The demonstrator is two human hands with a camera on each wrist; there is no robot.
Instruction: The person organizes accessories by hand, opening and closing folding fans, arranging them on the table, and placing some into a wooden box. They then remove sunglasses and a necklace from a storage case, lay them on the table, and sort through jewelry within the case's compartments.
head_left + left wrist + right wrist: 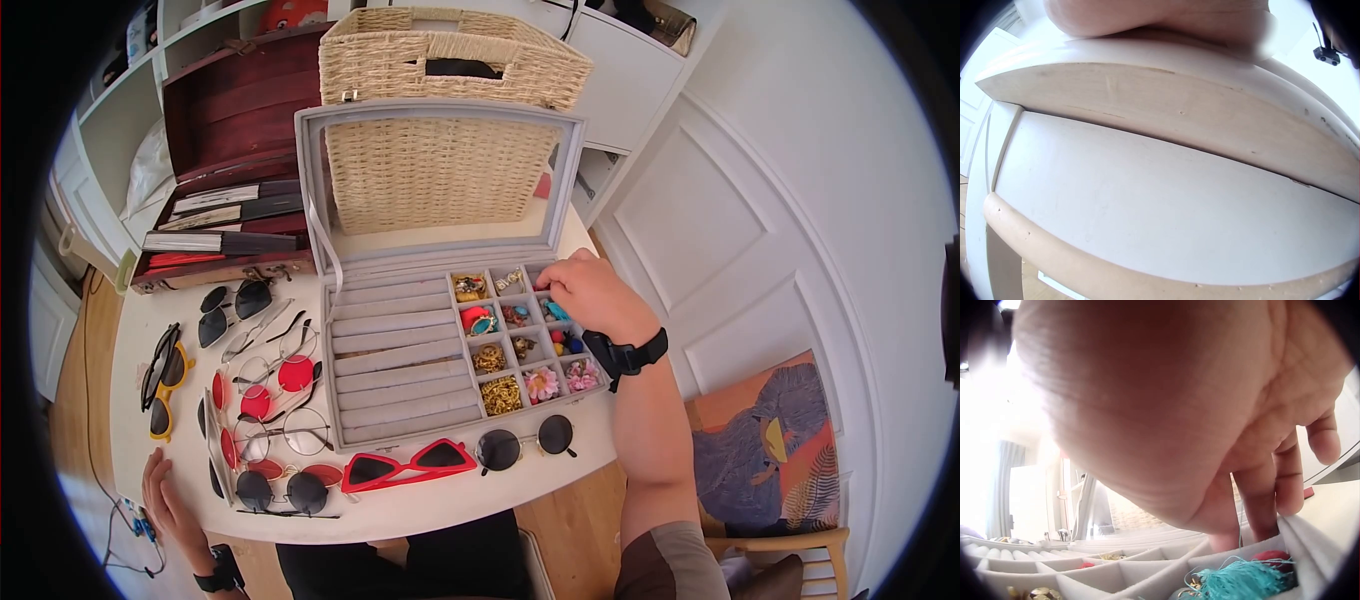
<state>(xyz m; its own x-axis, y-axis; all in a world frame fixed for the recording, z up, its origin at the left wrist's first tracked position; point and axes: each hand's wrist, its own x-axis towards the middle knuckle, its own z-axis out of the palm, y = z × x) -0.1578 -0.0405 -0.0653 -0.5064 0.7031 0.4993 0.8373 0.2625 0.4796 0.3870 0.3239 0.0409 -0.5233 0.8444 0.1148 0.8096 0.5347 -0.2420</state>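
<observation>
My right hand [597,292] reaches into the top right compartment of the grey jewellery box [400,440], its thumb and index fingertips down inside. Seen from the right wrist, those fingertips are partly hidden behind a divider, so whether they pinch anything cannot be told; the other fingers [1289,478] hang beside the box wall. A turquoise tassel [1241,579] lies in the compartment nearer the camera. Other compartments hold gold chains [501,395], pink flower pieces [541,384] and a red ring-like piece [477,320]. My left hand [172,500] rests on the table's left front edge, fingers relaxed.
Sunglasses and eyeglasses, including a red pair [410,466] and a round dark pair [525,443], lie left and in front of the box. Its glass lid stands raised against a wicker basket [450,60]. An open dark red case [225,262] sits back left.
</observation>
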